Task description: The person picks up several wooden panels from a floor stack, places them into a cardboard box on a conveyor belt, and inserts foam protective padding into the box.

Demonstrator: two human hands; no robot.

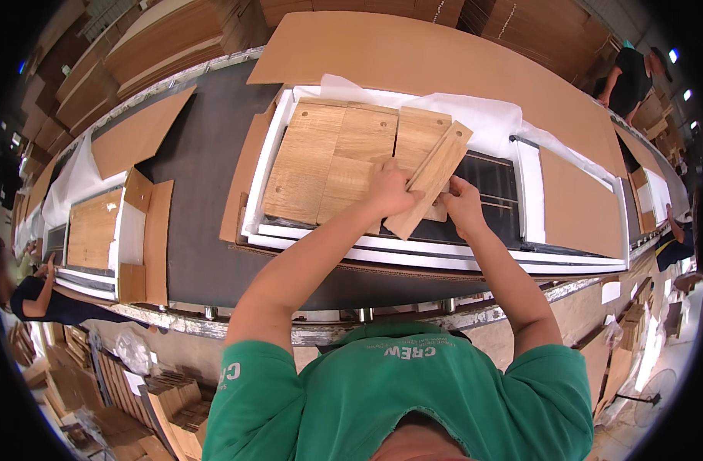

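A narrow wood-grain board (437, 178) with a hole near its far end lies slantwise over the packed panels, another narrow strip against its left side. My left hand (393, 190) is closed on the left edge of these strips near their lower half. On the other side, my right hand (463, 207) has its fingers pinched together close to the board's right edge; what they hold is hidden. Below the strips, wider wood-grain panels (309, 157) fill the left part of an open carton (240, 207) lined with white foam (367, 253). Dark parts (486, 188) lie to the right.
The carton's large flap (443, 58) spreads away at the far side. Everything rests on a dark conveyor belt (201, 154). A second open carton (155, 238) stands at left, with a person (40, 296) beside it. Another person (631, 81) is at far right.
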